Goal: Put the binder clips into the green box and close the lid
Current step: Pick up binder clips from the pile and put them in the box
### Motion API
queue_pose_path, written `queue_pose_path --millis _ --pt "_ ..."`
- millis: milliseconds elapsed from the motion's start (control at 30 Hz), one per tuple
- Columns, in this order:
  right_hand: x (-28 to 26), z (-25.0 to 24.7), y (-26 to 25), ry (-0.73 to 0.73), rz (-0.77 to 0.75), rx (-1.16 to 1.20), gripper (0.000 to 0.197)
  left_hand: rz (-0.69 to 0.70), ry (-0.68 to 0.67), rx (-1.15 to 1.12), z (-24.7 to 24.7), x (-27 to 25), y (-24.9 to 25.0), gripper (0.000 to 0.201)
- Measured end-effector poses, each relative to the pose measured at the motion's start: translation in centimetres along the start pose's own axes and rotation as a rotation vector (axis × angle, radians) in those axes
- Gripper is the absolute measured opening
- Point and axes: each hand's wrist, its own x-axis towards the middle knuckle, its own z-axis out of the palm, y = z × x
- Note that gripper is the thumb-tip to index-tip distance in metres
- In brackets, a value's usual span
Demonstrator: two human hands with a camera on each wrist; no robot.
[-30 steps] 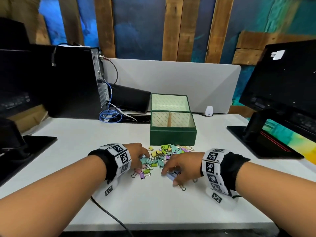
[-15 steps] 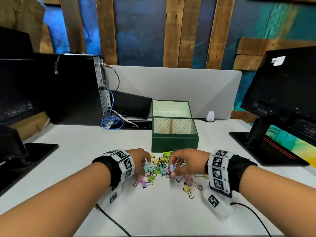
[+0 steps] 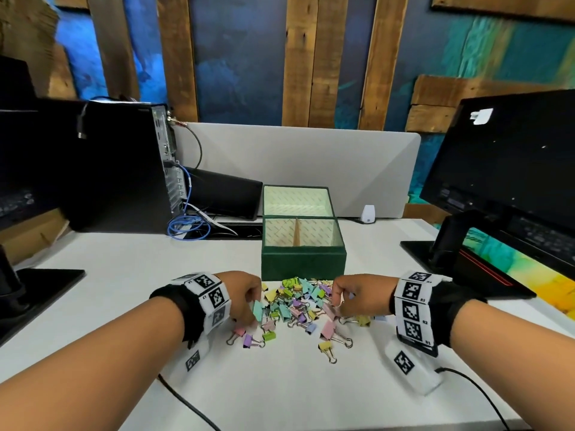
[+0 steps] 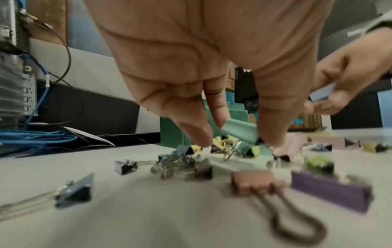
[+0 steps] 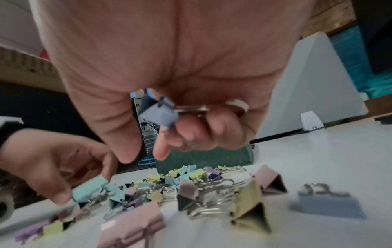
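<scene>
A heap of pastel binder clips lies on the white desk just in front of the green box. The box stands open, its lid tipped back, its two compartments bare. My left hand hovers at the heap's left edge and pinches a teal clip between thumb and fingers. My right hand is at the heap's right edge; its curled fingers hold a blue clip by its wire handles, thumb and forefinger pointing down. Loose clips lie nearer to me.
A black computer tower with blue cables stands at the back left. A monitor on its stand is at the right, another monitor base at the left. A grey divider runs behind the box.
My right hand has moved from the near side of the heap to its right edge, carrying the blue clip. The left hand has closed on a teal clip. The head view has tilted up slightly.
</scene>
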Motion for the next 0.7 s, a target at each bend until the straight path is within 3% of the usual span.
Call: queue_pose_path --millis 167,300,433,700 --pt "-0.2 0.2 -0.2 -0.035 -0.01 -0.091 0.011 0.016 0.114 -0.185 -1.2 -0.8 0.0 0.031" --pt "-0.2 0.6 -0.6 -0.054 -0.048 -0.094 0.01 0.032 0.126 -0.369 -1.8 -1.0 0.1 0.035" --pt "-0.4 0.6 -0.7 -0.079 -0.073 -0.142 0.024 0.023 0.177 -0.496 -1.9 -1.1 0.4 0.031" --pt "-0.2 0.8 -0.5 -0.103 -0.073 -0.18 0.028 0.005 0.158 -0.595 -2.0 -1.0 0.1 0.033"
